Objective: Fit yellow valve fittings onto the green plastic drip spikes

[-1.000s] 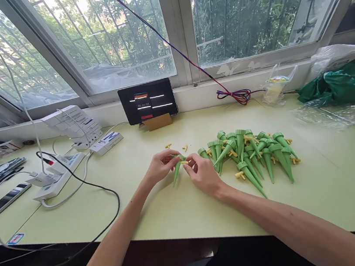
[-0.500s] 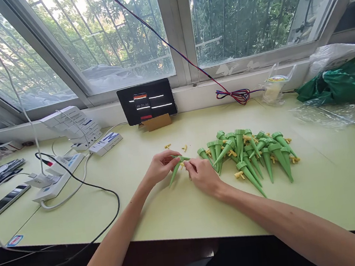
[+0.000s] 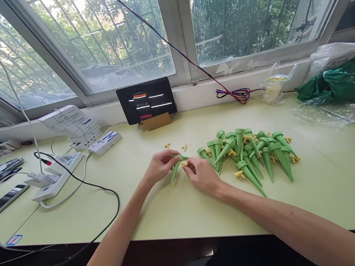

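Note:
My left hand (image 3: 160, 166) is closed around the wide end of a green plastic cone spike (image 3: 174, 172), whose tip points down and to the left. My right hand (image 3: 202, 175) pinches a small yellow fitting (image 3: 184, 163) at the top of that same cone. Both hands hover just above the pale green table (image 3: 147, 203). Right of my hands lies a pile of green cone spikes (image 3: 251, 154) with yellow fittings among them. Two loose yellow fittings (image 3: 184, 148) lie on the table just beyond my hands.
A dark tablet (image 3: 146, 100) leans against the window sill. A white power strip (image 3: 56, 175) with black and white cables and white boxes (image 3: 72, 126) sit at the left. Plastic bags and a green bag (image 3: 334, 84) fill the right back corner, near red-blue wires (image 3: 238, 96).
The cone's tip has swung slightly leftward and down in my hands. My right hand's fingers have shifted at the cone's top with the yellow fitting. The pile is unchanged.

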Demonstrator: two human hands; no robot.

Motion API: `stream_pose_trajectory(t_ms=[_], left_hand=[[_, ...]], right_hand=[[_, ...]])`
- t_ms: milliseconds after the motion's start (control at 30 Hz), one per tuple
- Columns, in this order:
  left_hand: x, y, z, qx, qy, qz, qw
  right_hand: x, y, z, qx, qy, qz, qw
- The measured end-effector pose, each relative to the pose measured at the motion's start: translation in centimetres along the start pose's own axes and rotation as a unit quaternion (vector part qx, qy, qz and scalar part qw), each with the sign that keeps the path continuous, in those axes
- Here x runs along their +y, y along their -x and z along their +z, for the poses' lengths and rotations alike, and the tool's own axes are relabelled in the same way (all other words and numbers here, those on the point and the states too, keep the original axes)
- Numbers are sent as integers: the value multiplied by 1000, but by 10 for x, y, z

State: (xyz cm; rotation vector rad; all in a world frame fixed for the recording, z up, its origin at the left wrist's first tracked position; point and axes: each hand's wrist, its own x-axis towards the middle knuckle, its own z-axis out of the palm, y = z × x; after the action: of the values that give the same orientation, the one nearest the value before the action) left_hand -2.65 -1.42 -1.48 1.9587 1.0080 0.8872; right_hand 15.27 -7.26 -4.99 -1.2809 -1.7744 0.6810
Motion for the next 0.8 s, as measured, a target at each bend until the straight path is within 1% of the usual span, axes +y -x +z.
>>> stream_pose_trajectory(t_ms=[200,333,467,600,800], left_hand=[[-1,-1,0,-1,4,-1,1000],[2,0,0,-1,3,-2,1000],[4,0,0,-2,-5,0,1000],[1,0,0,-9,-7,7,1000],[-3,0,-1,-16,-2,-4,1000]], right_hand=[[-1,1,0,-9,12,6,1000],[-2,2,-1,6,-18,2,1000],[-2,1,-1,15,-26,-12,999],[0,1,0,5,-23,-15,1000],[0,1,0,-7,-4,-13,1000]])
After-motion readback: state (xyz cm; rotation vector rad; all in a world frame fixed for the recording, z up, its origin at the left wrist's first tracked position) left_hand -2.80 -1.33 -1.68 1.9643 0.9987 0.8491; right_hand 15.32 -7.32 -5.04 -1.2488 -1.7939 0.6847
